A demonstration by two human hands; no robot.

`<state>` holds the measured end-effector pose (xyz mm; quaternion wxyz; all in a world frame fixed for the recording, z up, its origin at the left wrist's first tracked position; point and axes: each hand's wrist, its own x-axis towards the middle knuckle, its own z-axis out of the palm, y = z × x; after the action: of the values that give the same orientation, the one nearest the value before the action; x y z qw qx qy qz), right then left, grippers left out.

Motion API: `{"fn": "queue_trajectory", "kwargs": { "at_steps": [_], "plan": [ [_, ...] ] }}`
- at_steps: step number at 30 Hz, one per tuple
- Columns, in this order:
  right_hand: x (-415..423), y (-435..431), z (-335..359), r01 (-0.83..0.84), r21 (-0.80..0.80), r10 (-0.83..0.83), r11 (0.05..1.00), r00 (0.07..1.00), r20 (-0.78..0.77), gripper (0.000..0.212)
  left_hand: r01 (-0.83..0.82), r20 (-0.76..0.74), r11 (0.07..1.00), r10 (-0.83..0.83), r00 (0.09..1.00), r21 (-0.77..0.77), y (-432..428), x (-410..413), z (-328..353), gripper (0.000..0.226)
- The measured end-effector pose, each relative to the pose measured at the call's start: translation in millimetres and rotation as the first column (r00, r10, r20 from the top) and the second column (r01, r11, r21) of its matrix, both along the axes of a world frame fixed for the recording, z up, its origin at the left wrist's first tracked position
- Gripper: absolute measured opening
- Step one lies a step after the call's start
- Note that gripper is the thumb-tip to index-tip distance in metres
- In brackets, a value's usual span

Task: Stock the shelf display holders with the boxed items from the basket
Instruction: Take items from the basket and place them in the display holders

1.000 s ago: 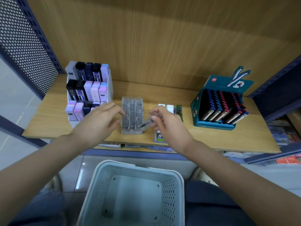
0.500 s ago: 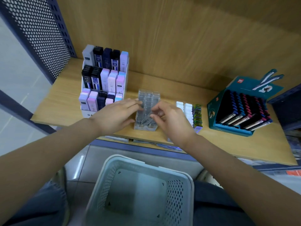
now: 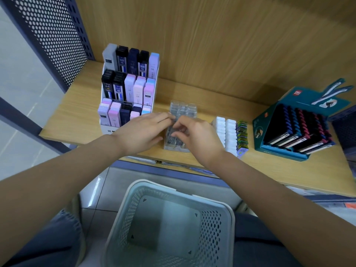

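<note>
A clear plastic display holder [image 3: 183,108] stands mid-shelf, packed with small clear boxes. My right hand [image 3: 200,139] reaches over its front part, fingers curled and pinching a small clear box [image 3: 178,130] down in the holder. My left hand [image 3: 140,132] lies against the holder's left side, fingers stretched to its edge and thumb by its base. The pale perforated basket [image 3: 215,228] sits below the shelf on my lap; nothing shows inside it.
A white tiered holder [image 3: 108,130] of black, pink and lilac lead boxes stands to the left on the wooden shelf [image 3: 77,116]. To the right lie rows of white and green boxes [image 3: 230,132] and a teal display box [image 3: 259,132]. A perforated metal panel [image 3: 54,35] bounds the left.
My right hand has brought the small clear box from beside the holder into it and now pinches it there. My left hand has stayed at the holder's left side.
</note>
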<state>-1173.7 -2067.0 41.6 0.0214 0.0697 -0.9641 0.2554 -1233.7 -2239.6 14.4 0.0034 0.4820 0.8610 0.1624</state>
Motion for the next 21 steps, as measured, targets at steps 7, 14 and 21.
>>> {"fn": "queue_trajectory", "kwargs": {
  "at_steps": [7, 14, 21],
  "plan": [
    [-1, -3, -1, -0.033, 0.09, 0.032, 0.995, 0.999, 0.003, 0.011, -0.047, 0.048, 0.998, 0.046, 0.998, 0.029, 1, 0, -2, 0.047],
    [0, -5, -7, -0.092, 0.192, 0.111, 0.977, 0.989, -0.093, 0.008, -0.044, 0.093, 0.999, 0.041, 0.995, 0.021, 1, 0, -1, 0.05],
    [4, 0, -11, -0.113, 0.175, 0.148, 0.978, 0.968, -0.201, 0.005, -0.059, 0.125, 0.998, 0.056, 0.991, 0.02, 1, 0, 0, 0.044]
  ]
}}
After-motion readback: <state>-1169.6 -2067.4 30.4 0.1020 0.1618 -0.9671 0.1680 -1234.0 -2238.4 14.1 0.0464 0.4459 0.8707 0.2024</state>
